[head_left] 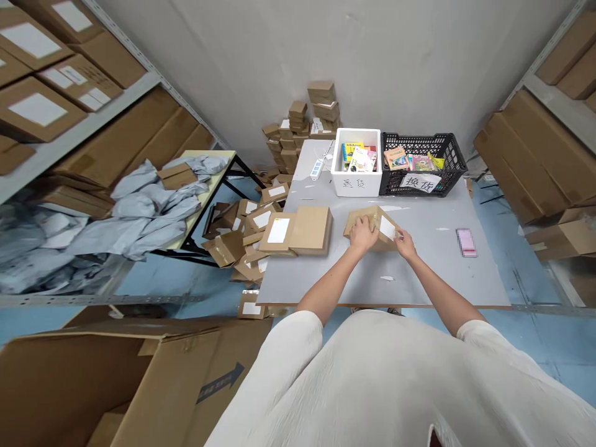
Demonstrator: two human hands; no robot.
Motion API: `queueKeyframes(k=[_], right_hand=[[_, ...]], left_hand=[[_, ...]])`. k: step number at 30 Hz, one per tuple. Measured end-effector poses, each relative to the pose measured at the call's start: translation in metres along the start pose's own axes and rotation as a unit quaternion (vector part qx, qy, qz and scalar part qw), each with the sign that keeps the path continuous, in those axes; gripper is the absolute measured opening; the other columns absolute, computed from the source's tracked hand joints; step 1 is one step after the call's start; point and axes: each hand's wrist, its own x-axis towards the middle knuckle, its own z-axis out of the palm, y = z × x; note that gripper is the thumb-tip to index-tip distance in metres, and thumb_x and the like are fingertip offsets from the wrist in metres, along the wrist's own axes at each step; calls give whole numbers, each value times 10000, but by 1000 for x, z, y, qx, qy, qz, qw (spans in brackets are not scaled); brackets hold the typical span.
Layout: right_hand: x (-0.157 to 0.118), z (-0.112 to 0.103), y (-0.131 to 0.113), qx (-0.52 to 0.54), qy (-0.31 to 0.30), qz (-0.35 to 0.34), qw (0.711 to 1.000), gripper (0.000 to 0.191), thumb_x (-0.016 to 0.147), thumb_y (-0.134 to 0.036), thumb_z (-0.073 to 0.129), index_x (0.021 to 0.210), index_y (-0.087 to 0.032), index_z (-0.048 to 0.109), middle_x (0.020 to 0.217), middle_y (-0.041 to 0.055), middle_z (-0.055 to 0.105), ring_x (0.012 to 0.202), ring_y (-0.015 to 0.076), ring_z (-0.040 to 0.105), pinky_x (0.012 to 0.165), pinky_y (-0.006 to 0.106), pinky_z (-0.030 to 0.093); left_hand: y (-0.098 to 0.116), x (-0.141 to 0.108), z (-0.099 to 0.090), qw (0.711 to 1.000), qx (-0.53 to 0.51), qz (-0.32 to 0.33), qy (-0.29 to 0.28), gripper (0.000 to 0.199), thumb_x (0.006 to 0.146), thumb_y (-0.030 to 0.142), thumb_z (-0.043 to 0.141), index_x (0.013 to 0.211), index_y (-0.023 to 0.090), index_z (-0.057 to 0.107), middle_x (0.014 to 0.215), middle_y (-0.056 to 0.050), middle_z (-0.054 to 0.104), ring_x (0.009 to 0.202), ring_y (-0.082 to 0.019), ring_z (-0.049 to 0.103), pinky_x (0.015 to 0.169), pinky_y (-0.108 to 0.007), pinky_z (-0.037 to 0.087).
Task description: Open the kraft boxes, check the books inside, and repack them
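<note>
A small brown cardboard box (384,243) with a white label rests on the grey table (437,273) in front of me. My left hand (364,234) lies over its top left part, fingers bent against the cardboard. At the label's right edge, my right hand (405,243) pinches the box's right side between thumb and fingers. To the left, a larger closed box (313,231) stands beside a flatter box (278,232) with a white label.
Behind the box stand a white foam bin (356,184) and a black crate (459,162), both holding books. A pink phone-like item (466,243) lies right. Boxes (270,211) pile up left of the table; a large open carton (186,385) is at lower left.
</note>
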Motion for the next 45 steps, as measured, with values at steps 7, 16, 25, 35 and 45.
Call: queueKeyframes(k=[7,16,25,35,45], right_hand=[[-3,15,16,23,-26,70,997,448,760,-404,737,1173,-264,635,1240,95,743,1151,288,722,1084,501,569],[-11,-2,23,-37,71,15,997,426,772,-361,644,1174,-225,675,1261,117,693,1156,282,667,1148,505,521],[-31,-30,31,-65,109,24,992,396,814,-305,593,1179,-198,701,1300,143,690,1009,252,689,1073,455,564],[-51,-71,69,-112,92,115,983,402,870,-271,576,1242,-172,693,1389,158,695,1089,251,718,1059,405,562],[-32,-81,110,-320,-46,160,933,393,914,-406,735,1251,-220,653,1397,147,630,1286,313,644,992,376,522]], left_hand=[[-49,5,-20,996,-75,-40,-7,501,1027,416,577,1493,235,555,1526,-199,593,1401,-386,614,1133,-497,511],[-82,-5,10,986,-154,-51,-47,440,1031,325,525,1456,245,608,1451,-144,715,1369,-327,663,1135,-474,542],[-91,-17,50,974,-146,-55,-165,440,1074,288,470,1472,143,589,1475,-207,700,1370,-340,659,1140,-444,517],[-104,-21,72,989,-131,57,-23,516,986,205,570,1501,235,576,1442,-184,588,1361,-364,592,1172,-542,489],[-94,-23,79,992,-120,38,2,485,997,173,525,1466,257,618,1406,-165,579,1303,-346,608,1180,-544,484]])
